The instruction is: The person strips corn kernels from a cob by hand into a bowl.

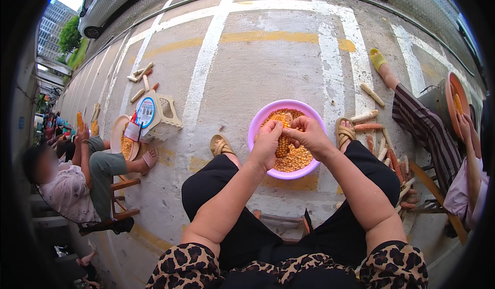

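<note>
Both of my hands meet over a pink-purple basin (252, 130) that stands between my feet. My left hand (266, 145) is closed on a yellow ear of corn (282, 147), which points down toward the basin. My right hand (312, 138) is closed against the same ear, thumb and fingers bent close to my left thumb. More yellow shows above my fingers; whether it belongs to this ear I cannot tell. Loose corn kernels (295, 161) cover the bottom of the basin.
Bare cobs (394, 160) lie heaped by my right foot, others (139, 77) at the far left. A beige plastic stool (167, 113) stands left. Seated people handle corn at the left (67, 178) and right (464, 186), beside a kernel-filled basin (119, 126) and an orange basin (454, 90).
</note>
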`<move>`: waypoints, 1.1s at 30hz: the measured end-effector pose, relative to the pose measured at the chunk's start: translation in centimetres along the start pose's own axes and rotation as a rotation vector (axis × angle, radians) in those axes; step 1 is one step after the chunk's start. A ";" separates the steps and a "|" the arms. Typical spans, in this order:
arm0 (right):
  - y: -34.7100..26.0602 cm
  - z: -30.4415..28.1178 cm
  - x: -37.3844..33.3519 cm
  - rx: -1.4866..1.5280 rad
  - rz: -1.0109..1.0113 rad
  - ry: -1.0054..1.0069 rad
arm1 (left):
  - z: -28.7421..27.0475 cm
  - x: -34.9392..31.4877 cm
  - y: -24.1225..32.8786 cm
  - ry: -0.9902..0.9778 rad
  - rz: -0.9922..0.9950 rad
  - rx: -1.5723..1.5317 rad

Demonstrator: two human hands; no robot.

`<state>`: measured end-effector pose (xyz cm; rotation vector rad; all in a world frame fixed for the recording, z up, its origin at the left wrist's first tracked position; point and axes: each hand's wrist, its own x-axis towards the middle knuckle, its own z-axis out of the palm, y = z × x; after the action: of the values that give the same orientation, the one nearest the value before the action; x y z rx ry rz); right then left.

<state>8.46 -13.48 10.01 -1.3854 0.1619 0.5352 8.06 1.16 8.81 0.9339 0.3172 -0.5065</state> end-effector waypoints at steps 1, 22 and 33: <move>0.2 -0.3 0.1 0.013 -0.014 0.001 | 0.0 0.2 -0.2 0.016 0.006 0.004; 3.4 2.2 0.9 -0.665 -0.322 0.517 | 2.0 0.6 -2.8 0.192 0.178 0.289; 5.0 1.8 1.9 -0.590 -0.256 0.536 | 1.4 1.0 -3.9 0.257 0.182 0.345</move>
<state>7.49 -10.86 5.18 -2.0748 0.2661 -0.0285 6.82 -2.18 6.51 1.3554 0.3791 -0.2759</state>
